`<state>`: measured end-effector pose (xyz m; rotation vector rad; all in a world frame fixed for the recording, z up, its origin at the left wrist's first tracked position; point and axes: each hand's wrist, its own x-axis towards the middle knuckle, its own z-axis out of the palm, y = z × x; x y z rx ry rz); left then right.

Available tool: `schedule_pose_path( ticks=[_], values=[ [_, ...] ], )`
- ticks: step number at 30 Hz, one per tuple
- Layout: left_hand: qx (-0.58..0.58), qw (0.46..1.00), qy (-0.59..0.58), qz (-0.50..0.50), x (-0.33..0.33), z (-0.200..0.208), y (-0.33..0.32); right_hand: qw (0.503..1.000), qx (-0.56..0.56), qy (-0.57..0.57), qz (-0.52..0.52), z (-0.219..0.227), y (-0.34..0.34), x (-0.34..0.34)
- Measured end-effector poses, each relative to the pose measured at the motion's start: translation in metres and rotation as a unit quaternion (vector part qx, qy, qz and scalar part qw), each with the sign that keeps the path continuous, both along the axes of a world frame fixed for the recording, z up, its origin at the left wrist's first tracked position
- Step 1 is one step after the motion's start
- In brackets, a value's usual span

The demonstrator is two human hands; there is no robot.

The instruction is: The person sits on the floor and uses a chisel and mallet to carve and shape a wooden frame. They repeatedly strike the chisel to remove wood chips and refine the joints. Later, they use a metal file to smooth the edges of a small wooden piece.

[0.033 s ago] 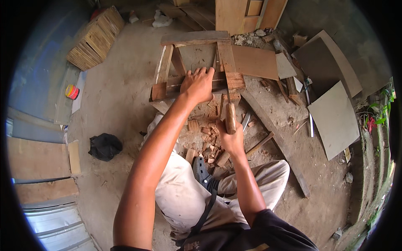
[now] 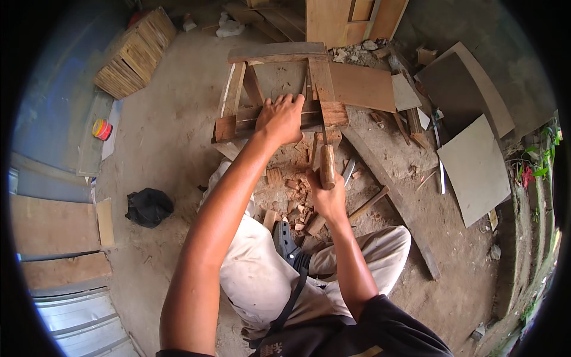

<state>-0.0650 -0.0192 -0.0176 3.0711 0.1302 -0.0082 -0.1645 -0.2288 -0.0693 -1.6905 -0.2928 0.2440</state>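
Note:
My left hand (image 2: 279,121) lies closed over a reddish-brown wooden beam (image 2: 245,121), its fingers curled over the far edge. The beam rests across a rough wooden sawhorse (image 2: 273,52). In my closed right hand (image 2: 328,193) is the wooden handle of a handsaw (image 2: 328,166). Its thin blade, seen edge-on, runs away from me across the beam near the right end (image 2: 335,113). How deep the blade sits in the wood I cannot tell. My left hand grips the beam to the left of the blade, apart from it.
Wood offcuts (image 2: 294,205) litter the ground between my feet. A long plank (image 2: 395,202) slants along the right, beside a wooden-handled tool (image 2: 369,203). Several flat boards (image 2: 479,169) lie farther right. To the left are a black bag (image 2: 148,207), a red-and-yellow tub (image 2: 102,129) and a slatted wooden stack (image 2: 135,53).

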Motion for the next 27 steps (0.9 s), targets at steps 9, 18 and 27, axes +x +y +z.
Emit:
schedule_pose_path(
  ticks=[9,18,27],
  values=[
    [-0.005,0.999,0.028,0.019,0.006,0.004,0.001,0.997,-0.069,0.017,-0.031,0.004,-0.007,-0.007],
    [-0.024,0.999,0.029,0.017,0.005,0.007,-0.001,0.995,-0.101,-0.003,0.015,0.013,-0.008,-0.007],
    [-0.043,0.998,-0.034,0.007,0.001,-0.005,0.003,0.999,-0.046,0.009,-0.012,0.012,0.005,0.023]
  ],
)
